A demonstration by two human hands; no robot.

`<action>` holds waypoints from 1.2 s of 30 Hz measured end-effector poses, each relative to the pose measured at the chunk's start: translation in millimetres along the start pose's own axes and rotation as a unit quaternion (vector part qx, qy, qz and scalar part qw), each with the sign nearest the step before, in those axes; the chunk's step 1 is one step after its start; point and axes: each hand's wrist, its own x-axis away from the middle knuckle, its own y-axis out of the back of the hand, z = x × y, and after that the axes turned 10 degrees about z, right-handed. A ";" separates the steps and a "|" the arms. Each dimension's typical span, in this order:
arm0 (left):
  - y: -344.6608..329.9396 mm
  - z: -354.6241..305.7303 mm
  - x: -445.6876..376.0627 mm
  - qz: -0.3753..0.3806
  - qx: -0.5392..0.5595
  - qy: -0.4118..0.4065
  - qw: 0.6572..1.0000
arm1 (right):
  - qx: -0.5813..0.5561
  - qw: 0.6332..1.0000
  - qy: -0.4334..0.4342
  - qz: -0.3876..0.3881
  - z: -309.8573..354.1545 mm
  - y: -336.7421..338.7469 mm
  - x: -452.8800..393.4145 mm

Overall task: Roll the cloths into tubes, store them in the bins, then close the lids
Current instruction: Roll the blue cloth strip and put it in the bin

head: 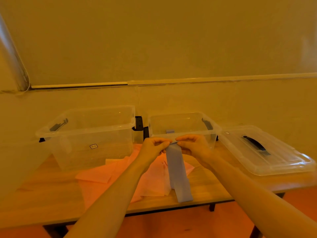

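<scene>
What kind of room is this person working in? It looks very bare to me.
Probably a plain workroom or a recording setup rather than a home. A wooden table stands against a bare wall, holding only clear plastic bins, a loose lid and cloths; a blind cord hangs at the left.

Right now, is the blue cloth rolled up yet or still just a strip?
Still a strip. The blue cloth hangs as a long flat band from both hands, left hand and right hand, which pinch its top end; its lower end rests on the table.

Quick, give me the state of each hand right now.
Left hand: closed, pinching the top edge of the blue cloth strip.
Right hand: closed, pinching the same top edge from the other side.
</scene>
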 end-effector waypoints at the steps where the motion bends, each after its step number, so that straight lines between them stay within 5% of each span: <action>1: -0.6 0.7 -0.2 -0.003 -0.004 -0.004 1.000 | 0.003 1.000 -0.001 -0.001 -0.8 0.0 -0.1; 15: -2.3 -8.3 -7.4 0.014 -0.067 -0.012 0.998 | 0.035 0.999 0.017 -0.017 9.7 3.1 1.5; 26: -6.0 -52.3 -0.1 0.016 0.033 -0.058 0.998 | 0.026 0.996 0.079 -0.021 50.6 2.2 11.6; 36: -12.6 -72.7 21.0 0.008 0.019 -0.052 0.998 | 0.036 0.995 0.094 -0.023 59.1 -1.4 28.3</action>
